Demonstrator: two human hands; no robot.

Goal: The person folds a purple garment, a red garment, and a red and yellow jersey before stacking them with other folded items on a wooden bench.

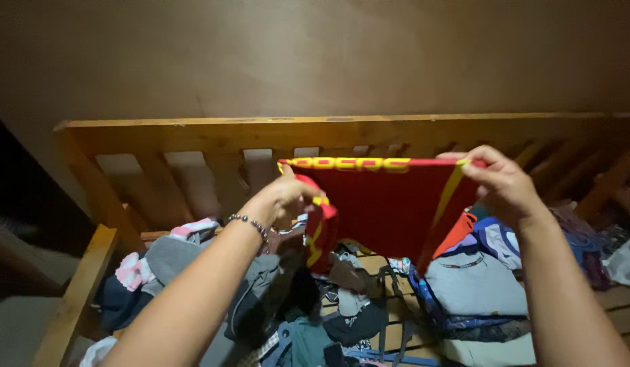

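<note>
cloth: a red cloth (390, 204) with yellow stripes and a yellow band along its top edge, held up flat in the air over the far side of a wooden bed frame (213, 129)

where it is: up in front of the slatted headboard, above the clothes pile, not resting on anything

how it'll handle: looks light and floppy to me, no stiffness at all; the lower left part already droops and bunches. Probably not slippery. Best held at the top corners or along that top band so it hangs straight

left hand (284, 197): pinched shut on the cloth's top left corner, some fabric gathered under the fingers; beaded bracelet (250, 223) on the wrist

right hand (505, 183): fingers clamped on the top right corner, right by the yellow stripe

underneath: messy heap of clothes (342, 299) across the bed slats, a grey top (475, 282) toward the right side, a pink-and-white striped piece (135, 268) near the left rail
</note>
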